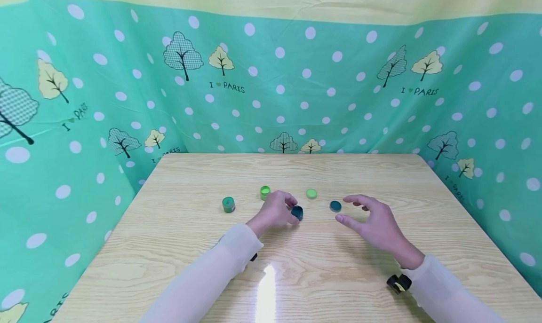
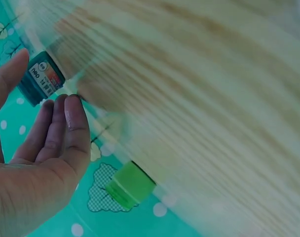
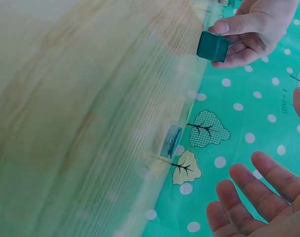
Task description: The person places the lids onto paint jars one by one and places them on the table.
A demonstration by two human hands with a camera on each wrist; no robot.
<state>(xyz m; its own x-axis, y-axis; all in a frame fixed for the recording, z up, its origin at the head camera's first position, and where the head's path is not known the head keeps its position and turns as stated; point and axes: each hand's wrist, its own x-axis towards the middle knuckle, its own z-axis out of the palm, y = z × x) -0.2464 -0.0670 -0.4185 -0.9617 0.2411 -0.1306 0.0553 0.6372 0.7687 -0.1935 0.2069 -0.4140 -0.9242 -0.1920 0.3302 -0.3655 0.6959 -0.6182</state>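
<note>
A dark teal paint jar (image 1: 298,213) without its lid stands upright on the table, its label facing the left wrist camera. My left hand (image 1: 277,209) is beside it, thumb and fingers loosely bent at the jar's near side. In the left wrist view the thumb is apart from the jar (image 2: 41,78); whether the fingertips touch it I cannot tell. A dark teal lid (image 1: 336,206) lies flat to the jar's right. Just right of that lid hovers my right hand (image 1: 377,222), thumb and fingers spread, holding nothing.
Behind my left hand is a light green jar (image 1: 265,193), partly hidden by it. A green jar (image 1: 228,204) stands farther left. The light green lid (image 1: 311,193) lies beyond the teal jar. Patterned curtains (image 1: 305,88) surround the wooden table (image 1: 203,276).
</note>
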